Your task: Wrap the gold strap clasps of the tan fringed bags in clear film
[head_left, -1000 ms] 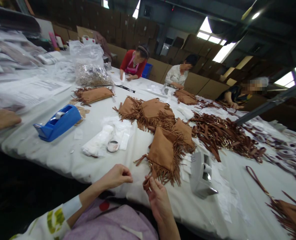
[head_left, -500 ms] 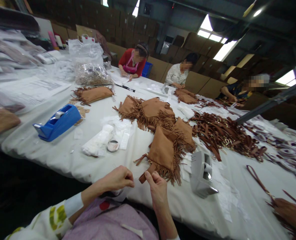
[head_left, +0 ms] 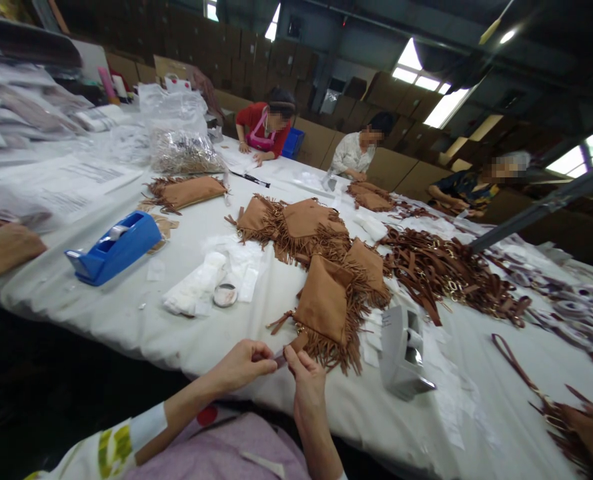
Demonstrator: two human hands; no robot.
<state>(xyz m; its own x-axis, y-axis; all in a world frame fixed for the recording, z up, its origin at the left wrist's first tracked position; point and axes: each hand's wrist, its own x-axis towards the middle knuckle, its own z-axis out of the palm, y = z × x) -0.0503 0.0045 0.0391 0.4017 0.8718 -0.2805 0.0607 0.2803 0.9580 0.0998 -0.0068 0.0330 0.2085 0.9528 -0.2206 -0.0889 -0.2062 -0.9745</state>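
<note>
Partly between left fingers (head_left: 263,367) and right fingers (head_left: 296,361), the brown strap (head_left: 301,342).

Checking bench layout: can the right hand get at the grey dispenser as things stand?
Probably yes: the grey dispenser stands a little right of the right hand, and nothing seems to block the way along the near side of the table. The hand's grip on the strap may need releasing first.
</note>
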